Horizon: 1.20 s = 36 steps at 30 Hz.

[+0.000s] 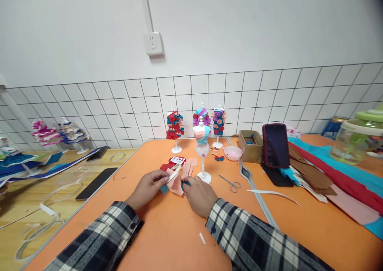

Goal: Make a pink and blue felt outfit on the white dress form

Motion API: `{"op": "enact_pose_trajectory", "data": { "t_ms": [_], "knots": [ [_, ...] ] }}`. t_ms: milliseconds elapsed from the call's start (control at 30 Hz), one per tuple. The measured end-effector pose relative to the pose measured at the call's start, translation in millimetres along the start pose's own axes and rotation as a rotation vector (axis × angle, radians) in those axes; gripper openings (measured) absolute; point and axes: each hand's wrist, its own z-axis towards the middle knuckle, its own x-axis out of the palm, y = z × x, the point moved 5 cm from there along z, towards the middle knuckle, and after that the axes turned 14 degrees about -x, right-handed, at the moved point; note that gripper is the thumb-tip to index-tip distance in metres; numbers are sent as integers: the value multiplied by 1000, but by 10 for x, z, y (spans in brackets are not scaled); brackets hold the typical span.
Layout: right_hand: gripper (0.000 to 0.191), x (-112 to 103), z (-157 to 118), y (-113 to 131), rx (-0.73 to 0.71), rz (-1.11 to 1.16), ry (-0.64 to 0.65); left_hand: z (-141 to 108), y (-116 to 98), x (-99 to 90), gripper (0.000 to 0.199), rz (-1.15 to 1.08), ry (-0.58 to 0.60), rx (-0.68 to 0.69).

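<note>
In the head view, my left hand [151, 187] pinches the lower end of a narrow white strip [176, 172] between thumb and fingers. My right hand [200, 195] is closed at the edge of the pink material, its fingertips on a small dark blue piece [184, 182]. Between both hands lie pink pieces [174, 186] of thin fabric or crepe paper. Red material [166, 167] and a small printed label [177, 160] lie just behind. Close beyond my right hand stands a small white dress form [202, 149], wrapped at the top in pink and light blue.
Three decorated dress forms [175, 127] stand at the back. To the right are small scissors [230, 184], a pink bowl [233, 153], a cardboard box [250, 145], a propped phone [275, 145] and coloured strips [317, 167]. A wooden table [68, 207] with loose white strips adjoins on the left.
</note>
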Motion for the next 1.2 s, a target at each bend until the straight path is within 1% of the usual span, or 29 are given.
{"op": "enact_pose_trajectory", "data": {
  "t_ms": [67, 133, 200, 233, 333, 367, 400, 467, 500, 533, 567, 600, 633, 667, 700, 767, 833, 900, 933, 1033, 1100, 1200],
  "knots": [
    [24, 13, 12, -12, 14, 5, -7, -30, -79, 47, 27, 73, 33, 70],
    [23, 13, 30, -42, 21, 22, -7, -76, -195, 118, 25, 234, 84, 176],
    [24, -11, 41, -75, 20, 46, -7, -111, -290, 172, 26, 414, 74, 232],
    [27, -35, 38, -87, 20, 56, -11, -117, -320, 185, 26, 488, 43, 228],
    [49, -142, -41, -71, 28, 69, -33, -116, -340, 216, 23, 621, -24, 174],
    [50, -191, -99, -50, 29, 62, -48, -113, -328, 223, 21, 645, -37, 161],
    [47, -249, -176, -28, 20, 50, -68, -106, -308, 226, 20, 664, -50, 150],
    [34, -406, -391, -17, -31, -12, -144, -78, -249, 220, 20, 698, -80, 128],
    [29, -494, -525, -36, -96, -42, -177, -55, -214, 210, 21, 712, -96, 117],
    [28, -594, -676, -96, -157, -75, -217, -26, -180, 199, 21, 720, -110, 109],
    [30, -708, -841, -220, -172, -103, -267, 10, -147, 186, 22, 721, -123, 105],
    [31, -827, -1008, -404, -141, -113, -318, 51, -116, 172, 21, 723, -135, 102],
    [31, -940, -1173, -643, -53, -106, -357, 97, -87, 155, 21, 723, -150, 101],
    [32, -1037, -1329, -907, 72, -102, -366, 146, -60, 135, 21, 722, -166, 101],
    [34, -1103, -1466, -1165, 200, -91, -334, 195, -33, 114, 21, 720, -180, 99],
    [44, -1160, -1656, -1546, 356, -47, -210, 272, 6, 57, 26, 706, -238, 102],
    [51, -1149, -1749, -1726, 469, 14, -98, 292, 9, -9, 32, 671, -335, 137],
    [53, -1080, -1771, -1738, 579, 82, 14, 243, -27, -50, 33, 617, -422, 223],
    [53, -1039, -1767, -1708, 628, 107, 59, 201, -55, -53, 33, 586, -440, 279],
    [50, -932, -1753, -1617, 734, 105, 151, 85, -139, -22, 30, 513, -407, 410],
    [40, -864, -1758, -1612, 738, 95, 197, 46, -178, -3, 28, 482, -366, 456],
    [21, -806, -1750, -1624, 624, 170, 214, 19, -218, 24, 26, 441, -282, 500]
  ]
}}
